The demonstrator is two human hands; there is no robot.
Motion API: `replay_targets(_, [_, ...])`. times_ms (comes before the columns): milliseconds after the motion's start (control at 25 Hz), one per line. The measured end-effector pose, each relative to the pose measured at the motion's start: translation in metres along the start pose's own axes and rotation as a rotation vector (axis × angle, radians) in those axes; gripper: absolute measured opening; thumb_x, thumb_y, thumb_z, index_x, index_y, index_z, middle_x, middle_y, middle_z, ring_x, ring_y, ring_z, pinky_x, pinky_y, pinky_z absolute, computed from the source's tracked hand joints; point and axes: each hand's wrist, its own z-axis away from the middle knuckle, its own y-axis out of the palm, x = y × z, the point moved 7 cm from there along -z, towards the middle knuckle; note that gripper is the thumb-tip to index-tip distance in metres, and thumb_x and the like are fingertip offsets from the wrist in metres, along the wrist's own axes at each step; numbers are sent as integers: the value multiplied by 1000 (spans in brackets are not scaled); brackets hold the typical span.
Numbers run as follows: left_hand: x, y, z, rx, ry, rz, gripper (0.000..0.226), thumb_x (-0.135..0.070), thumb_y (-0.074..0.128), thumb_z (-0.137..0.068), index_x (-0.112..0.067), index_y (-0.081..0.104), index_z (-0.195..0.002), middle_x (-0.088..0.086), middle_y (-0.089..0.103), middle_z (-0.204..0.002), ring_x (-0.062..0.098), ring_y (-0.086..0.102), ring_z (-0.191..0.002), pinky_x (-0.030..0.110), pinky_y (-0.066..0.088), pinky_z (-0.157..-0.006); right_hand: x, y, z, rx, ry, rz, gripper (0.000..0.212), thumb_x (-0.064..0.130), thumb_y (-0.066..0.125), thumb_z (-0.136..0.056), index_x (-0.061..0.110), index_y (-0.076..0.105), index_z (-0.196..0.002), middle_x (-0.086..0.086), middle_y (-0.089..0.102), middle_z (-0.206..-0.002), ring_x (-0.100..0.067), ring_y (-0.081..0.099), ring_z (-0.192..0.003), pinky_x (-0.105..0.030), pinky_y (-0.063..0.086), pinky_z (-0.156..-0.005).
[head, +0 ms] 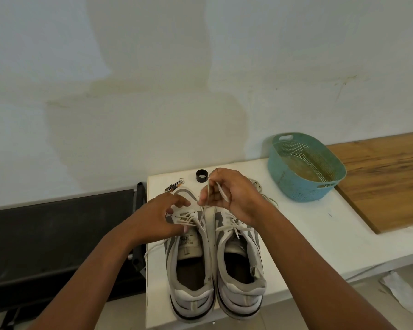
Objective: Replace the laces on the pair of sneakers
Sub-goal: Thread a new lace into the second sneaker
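Note:
Two white and grey sneakers stand side by side on the white table, heels toward me: the left sneaker and the right sneaker. Both carry white laces. My right hand hovers above the toes and pinches a white lace end that rises from the left sneaker. My left hand rests on the left sneaker's laced part, thumb and fingers curled around the lacing. A loose white lace lies behind my right hand, partly hidden.
A teal perforated basket sits at the table's back right, beside a wooden board. A black ring and a small metal clip lie behind the shoes. A dark bench stands to the left.

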Motion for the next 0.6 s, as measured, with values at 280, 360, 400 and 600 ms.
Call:
replay_targets(280, [1, -5, 3, 18, -18, 4, 46, -34, 86, -78, -40, 62, -117, -20, 59, -118, 5, 58, -109, 23, 51, -82, -4, -4, -4, 10, -44, 461, 16, 10, 57, -97, 0, 57, -85, -6, 58, -61, -22, 51, -52, -42, 55, -63])
replay_targets(360, [3, -11, 3, -37, -15, 0, 29, -44, 85, -74, -36, 68, -96, -13, 67, -99, 8, 63, -92, 30, 56, -78, -3, -10, -5, -10, -94, 716, 21, 16, 61, -99, 0, 68, -86, -6, 74, -74, -26, 68, -65, -40, 58, -74])
replay_targets(400, [4, -13, 4, -41, -19, 7, 26, -49, 84, -73, -32, 70, -86, -9, 70, -88, 10, 65, -81, 33, 56, -73, -3, -15, -5, -29, -110, 852, 23, 18, 61, -100, 3, 73, -86, -5, 76, -80, -25, 70, -70, -36, 57, -74])
replay_targets(600, [4, -6, 12, 215, -138, 128, 25, -40, 81, -86, -16, 80, -79, 5, 75, -74, 11, 68, -65, 24, 55, -62, 5, -34, -1, -143, -139, 1192, 26, 33, 59, -104, 17, 79, -102, 0, 71, -83, -18, 65, -78, -34, 51, -76])
